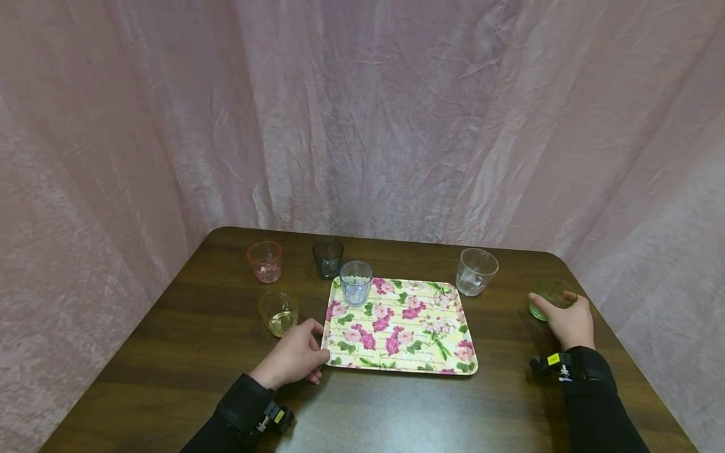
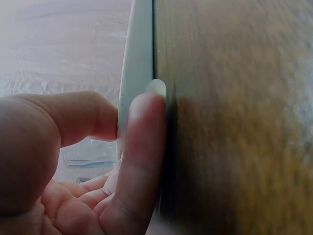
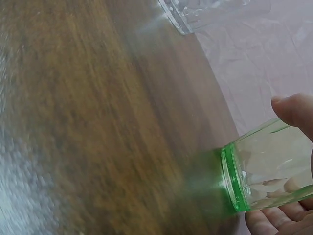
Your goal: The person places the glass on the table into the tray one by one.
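A floral tray (image 1: 396,327) with a yellow ground and pink flowers lies mid-table. My left hand (image 1: 294,355) pinches its near left edge; in the left wrist view the tray's pale rim (image 2: 137,54) runs between thumb and finger. A pale blue glass (image 1: 356,286) stands upright on the tray's far left corner. At the table's right side, my right hand (image 1: 571,322) holds a green glass (image 1: 540,308), thumb on one side and fingers round the other. The right wrist view shows this green glass (image 3: 237,178) with its thick base close to the tabletop.
A yellowish glass (image 1: 280,314) stands just beyond my left hand. Farther back are a pinkish-red glass (image 1: 266,264) and a dark grey glass (image 1: 328,259). One clear glass (image 1: 474,274) is by the tray's far right corner. A pink curtain (image 1: 362,126) hangs behind the wooden table (image 1: 187,333).
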Demonstrator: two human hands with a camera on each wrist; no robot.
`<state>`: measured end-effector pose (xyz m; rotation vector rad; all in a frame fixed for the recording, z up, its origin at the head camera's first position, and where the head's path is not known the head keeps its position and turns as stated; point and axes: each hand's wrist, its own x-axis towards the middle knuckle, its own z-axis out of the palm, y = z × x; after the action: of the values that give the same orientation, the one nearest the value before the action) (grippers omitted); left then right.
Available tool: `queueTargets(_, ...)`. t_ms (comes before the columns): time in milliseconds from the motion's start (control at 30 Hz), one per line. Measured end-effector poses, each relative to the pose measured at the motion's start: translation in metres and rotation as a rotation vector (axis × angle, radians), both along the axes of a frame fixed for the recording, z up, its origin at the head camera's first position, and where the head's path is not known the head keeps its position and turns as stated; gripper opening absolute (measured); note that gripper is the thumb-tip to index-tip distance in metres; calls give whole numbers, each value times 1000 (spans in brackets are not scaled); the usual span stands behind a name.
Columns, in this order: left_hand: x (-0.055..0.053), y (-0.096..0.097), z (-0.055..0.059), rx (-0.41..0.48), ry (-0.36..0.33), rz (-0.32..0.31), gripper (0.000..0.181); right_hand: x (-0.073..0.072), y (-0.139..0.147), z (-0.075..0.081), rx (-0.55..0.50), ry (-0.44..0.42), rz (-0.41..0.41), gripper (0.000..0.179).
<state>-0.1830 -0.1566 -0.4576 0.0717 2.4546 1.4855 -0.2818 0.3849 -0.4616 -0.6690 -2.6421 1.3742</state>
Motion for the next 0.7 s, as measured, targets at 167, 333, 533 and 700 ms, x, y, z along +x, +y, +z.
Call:
queueTargets(167, 0, 0, -1, -4, -5, -2, 44, -1, 1, 0, 5, 0, 5, 115)
queueTargets(333, -1, 0, -1, -4, -7, -5, 43, -2, 3, 0, 15, -4, 3, 115)
queueTargets(533, -2, -1, -2, -4, 0, -11, 43, -1, 4, 3, 25, -3, 8, 114)
queueTargets(700, -1, -1, -2, 5, 3, -15, 44, 1, 4, 6, 19, -1, 25, 113)
